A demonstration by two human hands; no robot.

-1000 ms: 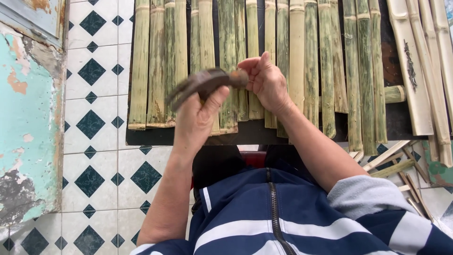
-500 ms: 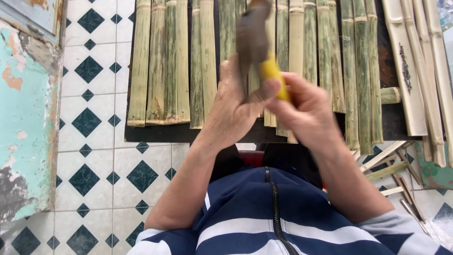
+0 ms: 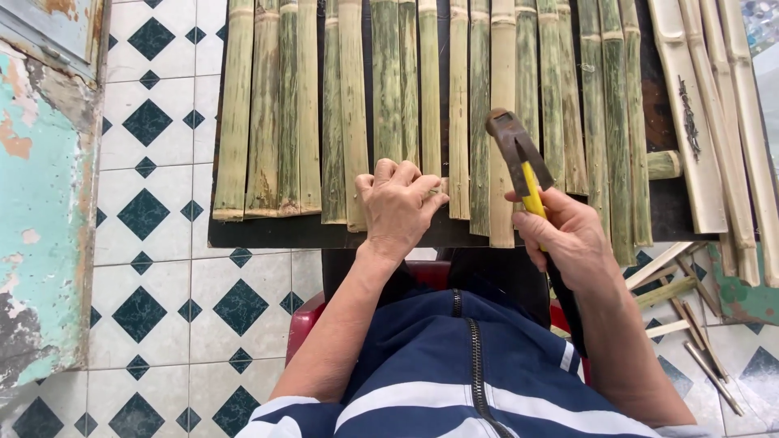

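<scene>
- Right hand (image 3: 572, 239): fist wrapped round yellow-handled hammer (image 3: 519, 158), head raised just above the bamboo slats (image 3: 389, 105).
- Left hand (image 3: 398, 207): fingers curled, pressed on a slat end near the dark board (image 3: 268, 234); apparently pinching something small, too small to tell.
- Risk: struck fingertips, given their nearness to the hammer head.
- Risk: split slat from an off-centre blow.

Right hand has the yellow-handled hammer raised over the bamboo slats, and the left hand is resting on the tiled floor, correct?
Not quite. In the head view the left hand rests on the bamboo slats, not on the floor. The right hand does hold the yellow-handled hammer over them.
</scene>
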